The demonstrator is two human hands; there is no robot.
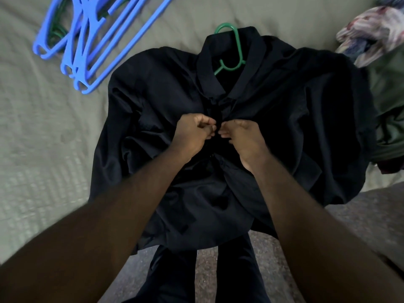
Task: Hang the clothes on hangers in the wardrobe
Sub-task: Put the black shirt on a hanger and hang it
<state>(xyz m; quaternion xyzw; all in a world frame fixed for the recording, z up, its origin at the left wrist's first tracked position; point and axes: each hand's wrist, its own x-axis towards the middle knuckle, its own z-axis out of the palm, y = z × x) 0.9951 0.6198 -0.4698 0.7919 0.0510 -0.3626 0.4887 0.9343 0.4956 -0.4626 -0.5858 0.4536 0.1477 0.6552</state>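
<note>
The black shirt (284,106) lies spread at the near edge of the bed (43,127), a green hanger (237,40) in its collar. Our left hand (192,134) and right hand (242,136) each pinch its front with curled fingers. Blue hangers (91,40) lie far left.

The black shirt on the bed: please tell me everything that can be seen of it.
The black collared shirt, of thin, slightly shiny cloth, lies front up and rumpled on the grey-green quilted bed cover. Its lower part reaches past the bed's edge. A green plastic hanger sits inside it, with its hook sticking out of the open collar. The left hand and right hand pinch the front edges together at mid-chest, as if at a button, but no button can be made out.
</note>
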